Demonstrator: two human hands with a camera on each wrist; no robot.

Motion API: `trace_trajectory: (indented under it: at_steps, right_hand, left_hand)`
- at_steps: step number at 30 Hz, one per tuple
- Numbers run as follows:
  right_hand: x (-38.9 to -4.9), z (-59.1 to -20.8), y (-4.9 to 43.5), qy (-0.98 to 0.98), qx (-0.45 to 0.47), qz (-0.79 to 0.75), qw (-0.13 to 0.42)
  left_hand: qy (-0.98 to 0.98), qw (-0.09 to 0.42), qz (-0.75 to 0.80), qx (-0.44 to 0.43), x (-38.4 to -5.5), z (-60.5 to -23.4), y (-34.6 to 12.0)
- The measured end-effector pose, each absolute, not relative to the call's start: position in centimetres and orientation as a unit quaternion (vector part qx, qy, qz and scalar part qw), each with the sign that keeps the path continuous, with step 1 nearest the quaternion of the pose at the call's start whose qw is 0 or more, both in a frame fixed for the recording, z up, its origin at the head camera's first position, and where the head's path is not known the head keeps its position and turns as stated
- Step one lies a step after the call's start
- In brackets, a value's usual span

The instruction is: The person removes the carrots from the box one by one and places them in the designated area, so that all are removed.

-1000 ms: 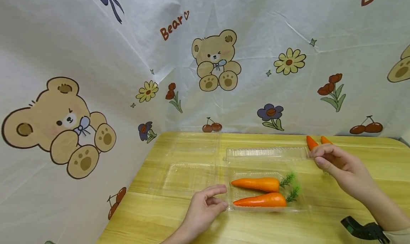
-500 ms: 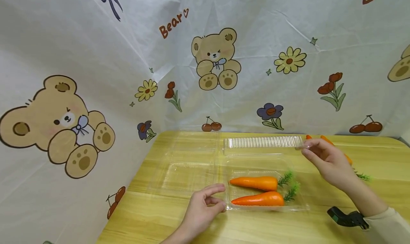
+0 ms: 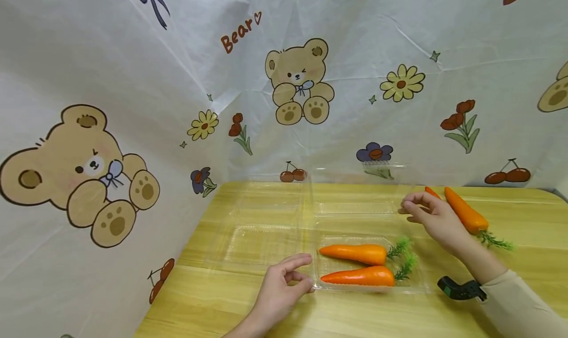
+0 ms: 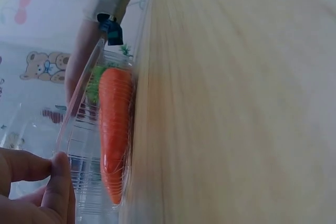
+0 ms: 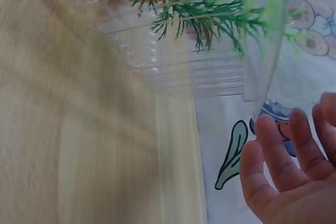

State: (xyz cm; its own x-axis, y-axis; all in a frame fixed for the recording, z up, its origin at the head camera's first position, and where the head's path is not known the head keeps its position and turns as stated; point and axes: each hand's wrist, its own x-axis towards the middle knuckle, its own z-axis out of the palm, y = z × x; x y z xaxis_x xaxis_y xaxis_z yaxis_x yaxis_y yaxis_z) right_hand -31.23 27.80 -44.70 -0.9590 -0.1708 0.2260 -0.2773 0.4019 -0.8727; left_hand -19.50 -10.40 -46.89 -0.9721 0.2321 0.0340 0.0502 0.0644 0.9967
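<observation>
Carrots (image 3: 357,277), two, lie in clear container (image 3: 414,289), lower centre of head view. Left hand (image 3: 284,287) pinches its edge, plain only from left wrist. Right hand (image 3: 432,219), fingers bent, beside raised lid (image 3: 355,190), mid-right; whether gripping, cannot tell.

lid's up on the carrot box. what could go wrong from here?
Lid might drop back: it stands raised, right hand only loosely beside it.
Green tops could get pinched: they reach toward the right rim of the box.
The box may shift: left hand holds just one near corner.
</observation>
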Motion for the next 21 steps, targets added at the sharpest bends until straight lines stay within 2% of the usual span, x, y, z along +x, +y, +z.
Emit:
trace_trajectory:
  at_steps: [13, 21]
  right_hand:
    - [-32.0, -45.4, 27.2, -0.817, 0.084, 0.57, 0.031]
    - [-32.6, -46.0, 27.1, -0.79, 0.048, 0.61, -0.026]
  left_hand:
    - [0.736, 0.053, 0.668, 0.095, -19.5, -46.8, -10.4]
    - [0.749, 0.044, 0.653, 0.097, -19.5, -47.0, -10.3]
